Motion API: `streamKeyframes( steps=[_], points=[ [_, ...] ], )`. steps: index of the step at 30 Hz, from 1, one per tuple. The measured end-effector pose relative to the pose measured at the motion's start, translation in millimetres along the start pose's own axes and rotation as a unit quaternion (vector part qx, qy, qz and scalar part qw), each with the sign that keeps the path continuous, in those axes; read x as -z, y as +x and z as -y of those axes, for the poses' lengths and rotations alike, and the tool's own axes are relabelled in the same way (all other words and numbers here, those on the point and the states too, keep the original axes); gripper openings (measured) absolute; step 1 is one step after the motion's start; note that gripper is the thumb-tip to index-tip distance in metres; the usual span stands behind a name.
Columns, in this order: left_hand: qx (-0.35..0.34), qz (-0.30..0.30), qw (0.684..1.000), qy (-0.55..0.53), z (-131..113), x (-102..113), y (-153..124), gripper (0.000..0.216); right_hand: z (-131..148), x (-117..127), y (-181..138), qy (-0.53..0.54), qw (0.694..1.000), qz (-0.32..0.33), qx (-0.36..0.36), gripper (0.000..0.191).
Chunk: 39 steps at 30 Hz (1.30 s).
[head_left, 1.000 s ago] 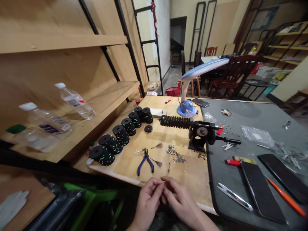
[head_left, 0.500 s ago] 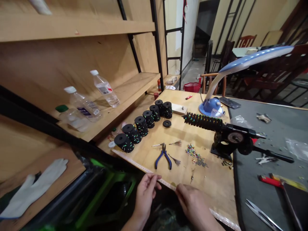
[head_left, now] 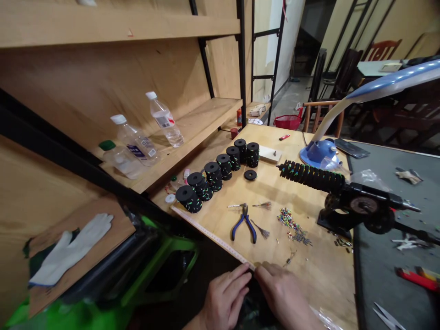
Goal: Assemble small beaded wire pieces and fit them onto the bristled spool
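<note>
Surface [head_left: 330,272]: pale wood.
Ruler strip [head_left: 220,242]: along front edge, its long way slanting from far left to near right.
Left grip [head_left: 225,295]: can't tell if pinching.
Right grip [head_left: 280,286]: curled, can't tell either.

Left hand [head_left: 227,295] loosely bent, just beside the curled right hand [head_left: 280,286]

One head-worn camera looks forward and down across the table [head_left: 264,188], with the hands [head_left: 225,295] close, between five and six o'clock.
</note>
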State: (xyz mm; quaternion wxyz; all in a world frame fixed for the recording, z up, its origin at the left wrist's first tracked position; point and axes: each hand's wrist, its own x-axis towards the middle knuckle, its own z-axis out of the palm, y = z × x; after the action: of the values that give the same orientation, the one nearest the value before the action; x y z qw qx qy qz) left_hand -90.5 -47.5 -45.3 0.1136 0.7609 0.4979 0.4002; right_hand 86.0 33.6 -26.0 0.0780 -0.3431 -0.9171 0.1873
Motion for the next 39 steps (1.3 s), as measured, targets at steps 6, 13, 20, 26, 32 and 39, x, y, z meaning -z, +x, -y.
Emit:
streamKeyframes(
  steps=[6, 13, 20, 26, 32, 39],
  points=[
    [-0.018, 0.014, 0.999, 0.033, 5, 0, -3, 0.046, 1, -1, 5, -0.020, 1.000, -0.017, 0.016, 0.018],
    [0.005, 0.026, 0.997, 0.075, 13, -1, -7, 0.046, 2, 2, 10, -0.054, 0.998, -0.015, 0.032, 0.022],
    [0.040, 0.069, 0.991, 0.112, 22, -3, -13, 0.047, -2, -7, 10, -0.099, 0.994, -0.018, 0.042, 0.023],
    [0.056, 0.083, 0.987, 0.125, 20, -6, -16, 0.052, -1, -5, 9, -0.099, 0.994, -0.020, 0.040, 0.024],
    [0.072, 0.081, 0.983, 0.151, 11, -12, -17, 0.054, -2, -10, 6, -0.065, 0.997, -0.025, 0.020, 0.019],
    [0.088, 0.112, 0.966, 0.215, 2, -15, -14, 0.046, -6, -14, -5, 0.000, 0.999, -0.024, -0.035, 0.017]
  ],
)
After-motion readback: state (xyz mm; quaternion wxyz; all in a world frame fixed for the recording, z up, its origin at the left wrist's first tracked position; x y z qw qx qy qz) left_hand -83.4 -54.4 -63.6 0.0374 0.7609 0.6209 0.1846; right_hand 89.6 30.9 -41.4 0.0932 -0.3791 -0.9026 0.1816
